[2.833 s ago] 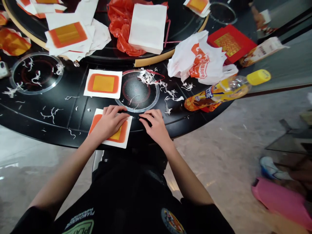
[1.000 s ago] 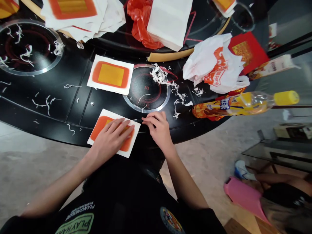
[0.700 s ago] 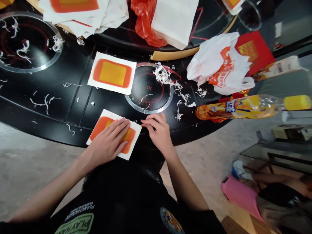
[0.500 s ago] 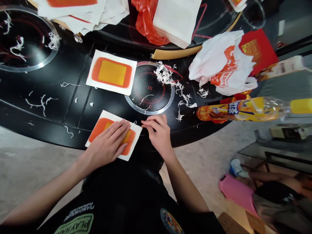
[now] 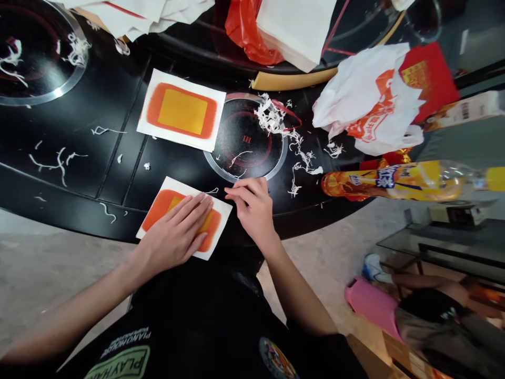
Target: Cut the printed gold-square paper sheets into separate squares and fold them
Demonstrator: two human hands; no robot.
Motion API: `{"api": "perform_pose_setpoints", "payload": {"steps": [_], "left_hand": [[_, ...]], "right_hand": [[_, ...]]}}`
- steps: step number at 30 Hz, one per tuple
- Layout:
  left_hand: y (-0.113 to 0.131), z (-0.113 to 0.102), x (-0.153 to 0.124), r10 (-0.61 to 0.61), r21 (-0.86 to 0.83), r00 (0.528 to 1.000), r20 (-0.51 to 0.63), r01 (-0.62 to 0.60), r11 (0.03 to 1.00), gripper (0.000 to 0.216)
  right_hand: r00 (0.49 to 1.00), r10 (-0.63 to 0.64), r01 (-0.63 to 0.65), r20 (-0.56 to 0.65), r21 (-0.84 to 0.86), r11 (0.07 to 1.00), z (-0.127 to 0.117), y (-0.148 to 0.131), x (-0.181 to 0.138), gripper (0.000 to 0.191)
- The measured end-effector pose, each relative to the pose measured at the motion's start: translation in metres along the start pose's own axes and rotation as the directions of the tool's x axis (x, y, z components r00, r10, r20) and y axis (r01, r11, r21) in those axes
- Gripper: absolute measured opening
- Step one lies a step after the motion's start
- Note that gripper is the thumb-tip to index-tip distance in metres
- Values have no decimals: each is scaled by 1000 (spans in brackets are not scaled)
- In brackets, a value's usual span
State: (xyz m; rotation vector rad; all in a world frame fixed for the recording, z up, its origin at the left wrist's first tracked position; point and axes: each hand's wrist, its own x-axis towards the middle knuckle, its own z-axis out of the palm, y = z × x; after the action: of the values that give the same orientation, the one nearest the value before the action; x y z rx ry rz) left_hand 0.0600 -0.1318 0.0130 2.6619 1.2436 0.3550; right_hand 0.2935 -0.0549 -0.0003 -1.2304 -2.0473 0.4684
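Note:
My left hand [image 5: 177, 226] lies flat, fingers stretched out, on a white paper sheet with an orange patch and a gold centre [image 5: 160, 208]. It presses the sheet near the table's front edge and hides much of the gold part. Just above the sheet's right corner, my right hand [image 5: 252, 205] is closed in a pinch; anything between its fingertips is too small to make out. A thin white paper strip [image 5: 213, 190] lies by those fingertips, near the sheet's upper edge. Farther back rests a similar orange-and-gold stack of paper [image 5: 183, 110].
White paper shreds [image 5: 270, 116] are scattered over the black table [image 5: 79, 184]. Beyond are a white paper stack [image 5: 295, 26], a red plastic bag [image 5: 250, 31] and a white bag [image 5: 363, 95]. At right lies a drink bottle [image 5: 410, 180]; a person sits near a pink stool [image 5: 373, 305].
My right hand's pinched fingertips have shifted slightly up and left, away from the sheet's corner. The thin strip beside them shows more. My left hand stays on the sheet, and the view has shifted slightly.

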Motion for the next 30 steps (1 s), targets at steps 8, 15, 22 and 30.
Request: {"api": "perform_pose_setpoints", "payload": {"steps": [8, 15, 22, 30], "left_hand": [[-1, 1, 1, -4, -39, 1000, -25, 3, 999, 66], [-2, -10, 1, -13, 17, 1000, -12, 13, 1000, 50], [-1, -13, -11, -254, -7, 967, -12, 254, 967, 89], [0, -10, -14, -191, -34, 981, 39, 193, 981, 90]], "right_hand": [[999, -30, 30, 27, 10, 1000, 12, -1, 13, 23], [999, -29, 28, 32, 48, 998, 9, -1, 11, 21], [996, -3, -3, 90, 65, 998, -4, -3, -3, 22], [995, 6, -12, 102, 58, 998, 6, -10, -5, 18]]}}
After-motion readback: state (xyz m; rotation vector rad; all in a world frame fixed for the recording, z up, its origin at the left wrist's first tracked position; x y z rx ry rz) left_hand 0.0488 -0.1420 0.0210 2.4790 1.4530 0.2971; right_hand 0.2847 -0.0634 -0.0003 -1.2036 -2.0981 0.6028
